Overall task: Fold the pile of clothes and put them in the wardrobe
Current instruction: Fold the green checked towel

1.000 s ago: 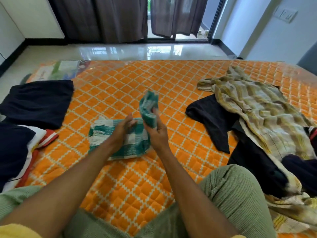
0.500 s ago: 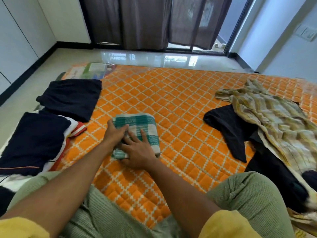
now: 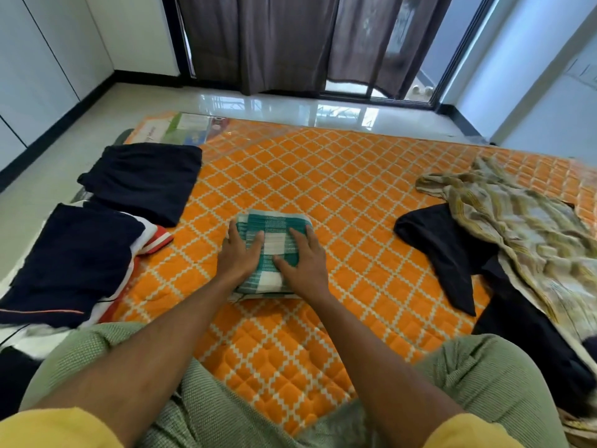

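A home bedroom: orange quilted mattress (image 3: 323, 176), dark curtains (image 3: 290, 40), glossy tiled floor (image 3: 226, 103).

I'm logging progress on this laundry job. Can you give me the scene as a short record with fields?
surface: orange quilt
current item: green checked cloth, folded, lying on the quilt
left hand: pressing flat on the cloth's left part
right hand: pressing flat on its right part
folded, at left: far dark stack; near dark stack
unfolded, at right: striped cloth lying over black garment
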